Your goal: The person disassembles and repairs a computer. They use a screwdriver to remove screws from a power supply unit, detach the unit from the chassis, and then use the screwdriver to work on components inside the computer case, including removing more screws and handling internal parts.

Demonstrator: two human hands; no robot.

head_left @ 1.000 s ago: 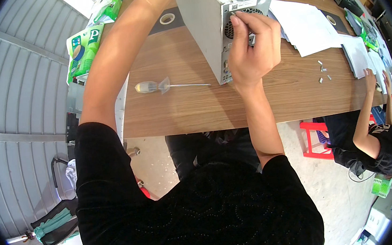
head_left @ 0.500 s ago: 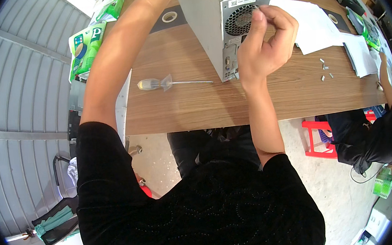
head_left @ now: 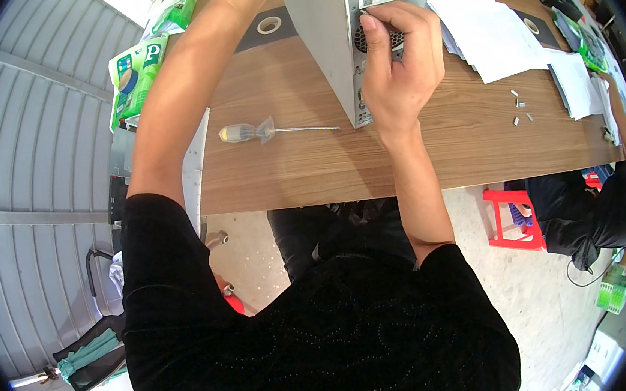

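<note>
A grey metal computer case [head_left: 317, 40] stands on the wooden table, its rear panel with the fan grille and ports facing me. My right hand [head_left: 405, 73] is in front of that panel, thumb and fingertips pinched together at the grille's upper left corner. Whatever the pinch holds is too small to make out. The hand covers much of the grille. My left forearm reaches past the top edge behind the case's left side, so the left hand is out of view. A screwdriver [head_left: 243, 132] with a clear yellowish handle lies left of the case, shaft pointing right.
White papers [head_left: 486, 35] are spread right of the case, with several small metal pieces [head_left: 517, 121] nearer me. A tape roll [head_left: 269, 25] lies behind the screwdriver. Green packages [head_left: 139, 76] stand at the left edge. Other people sit at the right, one by a red stool [head_left: 512, 218].
My right hand has moved left across the rear panel, from the grille's upper right to its upper left corner. The left forearm has barely shifted.
</note>
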